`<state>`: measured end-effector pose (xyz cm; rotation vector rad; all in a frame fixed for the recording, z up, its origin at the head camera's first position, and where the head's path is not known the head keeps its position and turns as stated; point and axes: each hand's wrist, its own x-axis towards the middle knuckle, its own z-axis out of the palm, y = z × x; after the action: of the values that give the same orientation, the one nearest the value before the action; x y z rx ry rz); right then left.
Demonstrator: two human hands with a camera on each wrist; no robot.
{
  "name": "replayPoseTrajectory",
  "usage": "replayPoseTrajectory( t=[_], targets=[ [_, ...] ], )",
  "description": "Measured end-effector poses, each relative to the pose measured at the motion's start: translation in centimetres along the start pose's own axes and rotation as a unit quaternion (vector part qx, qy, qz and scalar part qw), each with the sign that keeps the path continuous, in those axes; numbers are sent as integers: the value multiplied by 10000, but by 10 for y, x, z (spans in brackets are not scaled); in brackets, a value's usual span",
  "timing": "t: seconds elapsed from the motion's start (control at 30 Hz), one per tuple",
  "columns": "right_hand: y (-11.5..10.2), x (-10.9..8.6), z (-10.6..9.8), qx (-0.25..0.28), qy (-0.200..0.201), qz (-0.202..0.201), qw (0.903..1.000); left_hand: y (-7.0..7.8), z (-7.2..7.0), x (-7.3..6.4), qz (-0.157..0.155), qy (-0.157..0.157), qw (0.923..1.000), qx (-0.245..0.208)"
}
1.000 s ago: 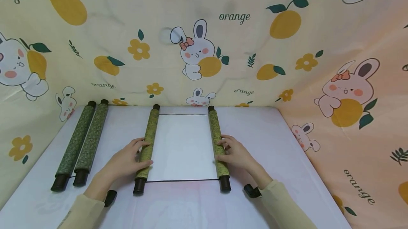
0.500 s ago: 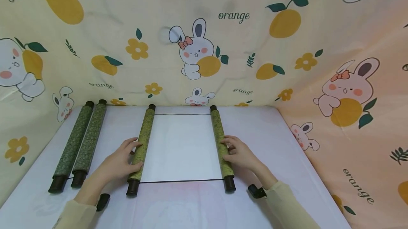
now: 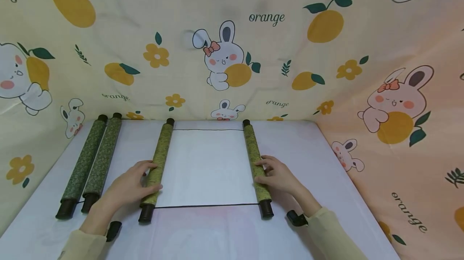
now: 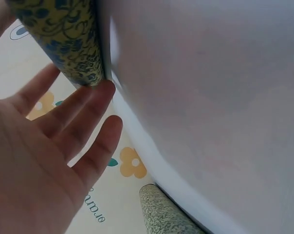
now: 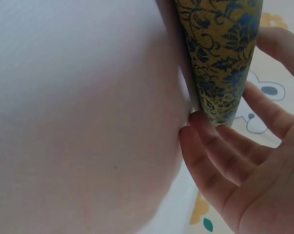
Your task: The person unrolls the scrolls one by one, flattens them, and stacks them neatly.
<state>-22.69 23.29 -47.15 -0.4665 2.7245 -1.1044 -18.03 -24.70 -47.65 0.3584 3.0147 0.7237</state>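
Now your left hand and right hand, fingers grasping the yellow rollers, sit wider apart; more white sheet shows on the table, so the unrolling seems to advance.

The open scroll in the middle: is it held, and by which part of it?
Yes: the left hand grips the left roll, the right hand the right roll, each between the roll's middle and its near dark end.
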Motion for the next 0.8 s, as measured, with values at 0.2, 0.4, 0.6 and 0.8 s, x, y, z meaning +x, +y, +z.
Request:
replayPoseTrajectory(
  t=[0.2,0.4,0.6,0.8],
  targets=[
    [2,-1,-3,218,110,265,9994,-2,-1,-1,-342,8,9994,-3],
    [8,-3,-8,344,133,394,9985,-7,-1,0,-344,-48,9993,-172],
    [13,-5,-12,507,-9,198,9985,-12,1,-4,-70,13,9995,-323],
    [16,-5,-14,197,-144,108,9996,-15,2,-6,156,72,9992,-354]
  ],
)
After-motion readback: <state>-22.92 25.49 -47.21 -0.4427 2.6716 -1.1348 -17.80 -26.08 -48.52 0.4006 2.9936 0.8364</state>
